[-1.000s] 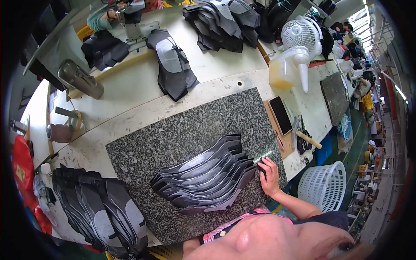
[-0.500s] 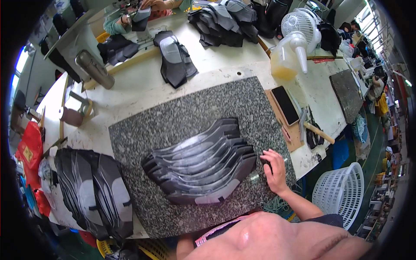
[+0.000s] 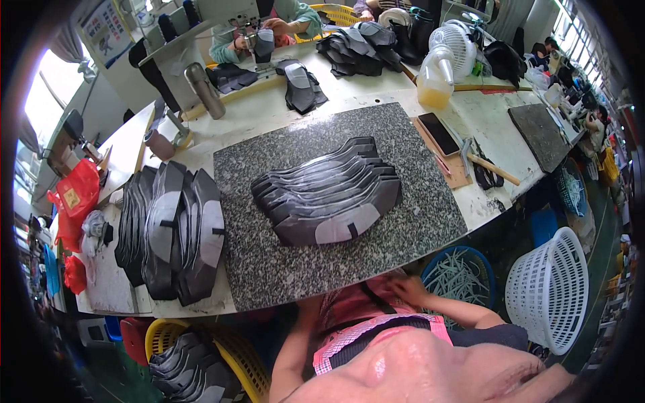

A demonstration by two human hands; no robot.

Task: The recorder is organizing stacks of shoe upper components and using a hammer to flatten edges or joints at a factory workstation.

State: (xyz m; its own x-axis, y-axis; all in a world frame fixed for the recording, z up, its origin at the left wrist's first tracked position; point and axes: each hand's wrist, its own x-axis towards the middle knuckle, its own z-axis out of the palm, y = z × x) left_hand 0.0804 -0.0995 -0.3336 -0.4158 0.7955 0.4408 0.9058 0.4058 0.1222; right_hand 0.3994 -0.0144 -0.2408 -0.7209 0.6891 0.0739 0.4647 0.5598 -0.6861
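A fanned stack of dark grey fabric pieces (image 3: 329, 195) with pale grey panels lies across a speckled stone slab (image 3: 269, 275). Neither hand touches it. My right hand (image 3: 410, 290) rests low at my lap, by the pink apron (image 3: 342, 302), just below the slab's near edge; its fingers are too small and indistinct to read. Of my left arm only the forearm (image 3: 295, 346) shows, reaching up to the table edge, where the hand is hidden. Left of the slab, more layered grey pieces (image 3: 164, 232) overlap in two bundles.
A phone (image 3: 438, 133) and a hammer (image 3: 494, 169) lie right of the slab. Beyond stand a bottle of yellowish liquid (image 3: 435, 87), a fan (image 3: 457, 50) and a steel flask (image 3: 205, 91). White (image 3: 547, 289), blue (image 3: 494, 269) and yellow (image 3: 156, 330) baskets stand below. A co-worker's hand (image 3: 277, 27) works opposite.
My right hand has left the slab's right side, where it was open beside the stack, and dropped to my lap. The view has shifted, showing more below the table.
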